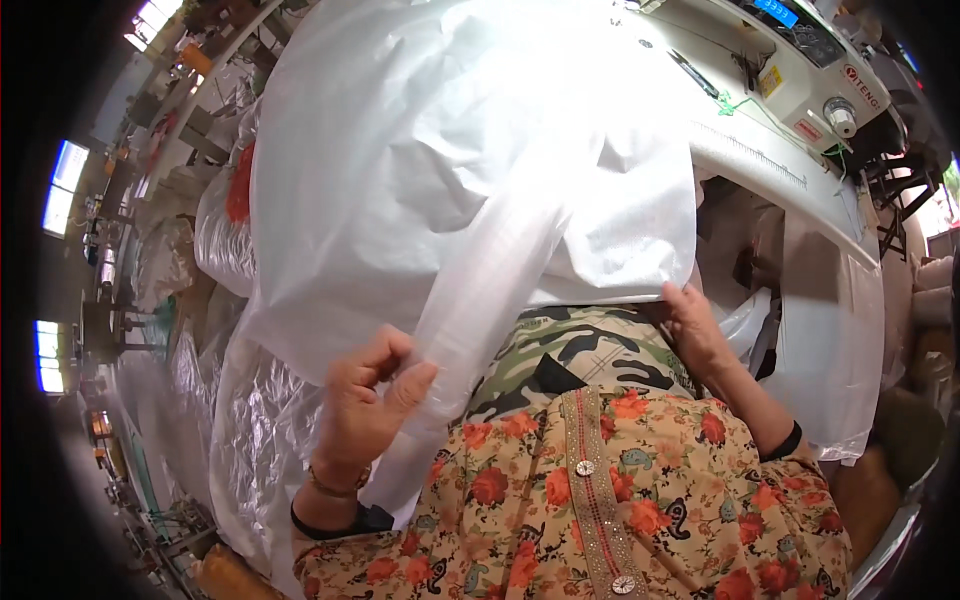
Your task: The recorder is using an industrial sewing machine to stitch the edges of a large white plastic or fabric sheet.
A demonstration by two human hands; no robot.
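Note:
A large white plastic sheet (380, 190) spreads over the sewing table and hangs down to my lap. A narrow, more see-through folded strip (490, 270) runs down it toward my left side. My left hand (370, 405) is at the lower left edge of this strip, its fingers curled and the thumb lying against it. On the right, my right hand (690, 325) pinches the near lower corner of the white sheet between thumb and fingers. The sheet's near edge stretches above my camouflage-patterned lap. Some fingers of my right hand are hidden.
A white sewing machine (830, 90) with a lit display stands at the far right. On the white tabletop (740, 150) are a printed ruler scale, a dark pen-like tool (693, 74) and green thread (733, 103). Crumpled clear plastic (265, 430) lies at the left.

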